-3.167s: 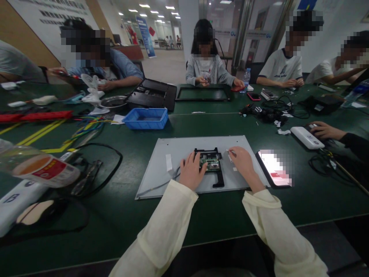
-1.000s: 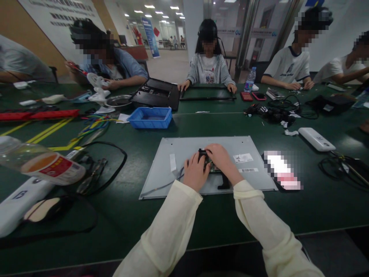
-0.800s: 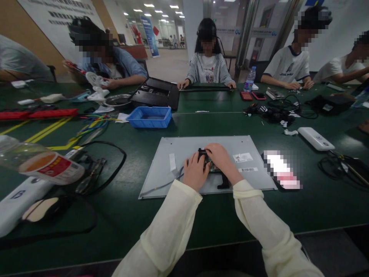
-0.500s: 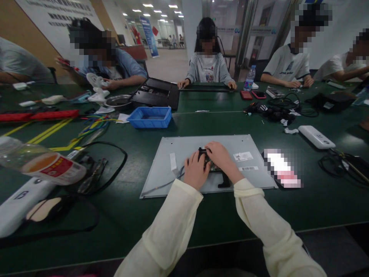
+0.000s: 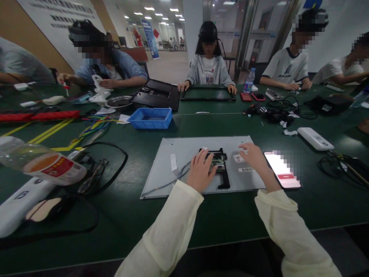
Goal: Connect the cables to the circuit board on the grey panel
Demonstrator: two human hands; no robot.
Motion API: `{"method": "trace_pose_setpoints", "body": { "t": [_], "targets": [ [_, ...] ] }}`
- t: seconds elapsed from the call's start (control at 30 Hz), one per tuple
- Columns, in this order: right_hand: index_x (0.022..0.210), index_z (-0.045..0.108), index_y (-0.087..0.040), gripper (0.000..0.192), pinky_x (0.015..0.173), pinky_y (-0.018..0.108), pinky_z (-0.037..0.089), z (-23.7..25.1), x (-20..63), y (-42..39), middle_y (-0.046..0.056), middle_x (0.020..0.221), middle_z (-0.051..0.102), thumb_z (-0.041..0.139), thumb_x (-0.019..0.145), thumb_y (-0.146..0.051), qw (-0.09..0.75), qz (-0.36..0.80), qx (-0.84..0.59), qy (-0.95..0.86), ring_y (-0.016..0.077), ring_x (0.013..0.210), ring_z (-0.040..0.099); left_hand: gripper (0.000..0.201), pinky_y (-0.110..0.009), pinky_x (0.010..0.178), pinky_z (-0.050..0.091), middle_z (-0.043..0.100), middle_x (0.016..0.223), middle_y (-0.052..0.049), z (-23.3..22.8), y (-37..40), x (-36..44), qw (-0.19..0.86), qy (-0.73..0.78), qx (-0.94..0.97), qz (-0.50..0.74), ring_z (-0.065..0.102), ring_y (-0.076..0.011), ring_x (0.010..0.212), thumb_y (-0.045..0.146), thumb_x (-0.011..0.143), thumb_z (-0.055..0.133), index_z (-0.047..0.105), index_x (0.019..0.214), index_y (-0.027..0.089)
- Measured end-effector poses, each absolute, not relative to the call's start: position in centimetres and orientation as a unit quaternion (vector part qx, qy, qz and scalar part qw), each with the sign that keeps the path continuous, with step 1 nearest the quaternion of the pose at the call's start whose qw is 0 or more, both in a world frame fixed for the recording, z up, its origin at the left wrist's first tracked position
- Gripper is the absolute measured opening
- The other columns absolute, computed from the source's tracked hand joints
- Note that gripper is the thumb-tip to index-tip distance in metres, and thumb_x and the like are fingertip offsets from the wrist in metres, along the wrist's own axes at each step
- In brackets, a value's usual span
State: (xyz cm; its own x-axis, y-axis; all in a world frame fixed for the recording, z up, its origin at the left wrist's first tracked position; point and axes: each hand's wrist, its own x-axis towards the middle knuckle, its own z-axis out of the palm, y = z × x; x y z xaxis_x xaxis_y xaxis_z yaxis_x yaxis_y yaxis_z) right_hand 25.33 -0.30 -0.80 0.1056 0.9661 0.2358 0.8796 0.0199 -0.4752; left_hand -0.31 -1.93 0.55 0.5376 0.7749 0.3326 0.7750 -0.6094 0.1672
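A grey metal panel (image 5: 184,148) lies flat on the green table in front of me. On it sits a black plastic bracket (image 5: 224,177) framing a small green circuit board (image 5: 218,163). My left hand (image 5: 201,172) rests on the left side of the board, fingers spread over it. Over the panel's right part, by two white labels (image 5: 238,158), hovers my right hand (image 5: 255,159); something small and pale shows at its fingertips, too small to tell what. A thin cable (image 5: 170,183) runs off the panel's left side.
A lit phone (image 5: 281,169) lies just right of the panel. A blue tray (image 5: 150,117), a clear bottle (image 5: 40,164), black cables (image 5: 98,169), a white device (image 5: 315,138) and coloured wires lie around. Several other people work at the table's far side.
My right hand has left the circuit board and moved right to the labels near the phone. The board and bracket are uncovered again. My left hand stays on the board.
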Motion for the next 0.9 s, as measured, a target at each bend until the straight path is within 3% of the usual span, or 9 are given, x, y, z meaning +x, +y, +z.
{"method": "trace_pose_setpoints", "body": {
  "t": [0.13, 0.4, 0.67, 0.9],
  "targets": [
    [0.105, 0.067, -0.014, 0.032, 0.087, 0.031, 0.044, -2.0, 27.0, -1.2, 0.012, 0.106, 0.064, 0.060, 0.078, -0.028, 0.243, 0.117, -0.717, -0.643, 0.0199, 0.091, 0.061, 0.045, -0.046, 0.115, 0.020, 0.038, 0.146, -0.007, 0.7, -2.5, 0.1, 0.005, -0.360, -0.919, -0.162, 0.023, -0.0223, 0.141, 0.041, 0.096, 0.036, 0.040, 0.136, 0.020],
    [0.092, 0.068, -0.016, 0.020, 0.079, 0.029, 0.044, -2.2, 26.8, -1.2, 0.008, 0.095, 0.065, 0.061, 0.075, -0.024, 0.229, 0.146, -0.720, -0.639, 0.0173, 0.086, 0.061, 0.039, -0.046, 0.115, 0.020, 0.046, 0.141, -0.006, 0.2, -2.4, 0.2, 0.005, -0.345, -0.930, -0.129, 0.029, -0.0207, 0.138, 0.035, 0.097, 0.035, 0.044, 0.132, 0.020],
    [0.086, 0.069, -0.019, 0.015, 0.072, 0.027, 0.046, -1.7, 26.5, -1.6, 0.004, 0.082, 0.070, 0.059, 0.075, -0.016, 0.287, 0.183, -0.719, -0.606, 0.0154, 0.077, 0.064, 0.035, -0.045, 0.113, 0.022, 0.051, 0.136, -0.006, 0.3, -2.3, 0.4, -0.006, -0.352, -0.927, -0.129, 0.032, -0.0203, 0.137, 0.030, 0.096, 0.036, 0.047, 0.128, 0.021],
    [0.096, 0.071, -0.018, 0.024, 0.067, 0.028, 0.051, -1.5, 25.2, -1.6, 0.006, 0.088, 0.072, 0.063, 0.074, -0.023, 0.349, 0.365, -0.635, -0.585, 0.0167, 0.076, 0.066, 0.035, -0.045, 0.113, 0.024, 0.052, 0.135, -0.006, 0.4, -2.1, 0.4, -0.012, -0.355, -0.925, -0.133, 0.033, -0.0209, 0.136, 0.030, 0.096, 0.038, 0.048, 0.127, 0.021]
  ]
}}
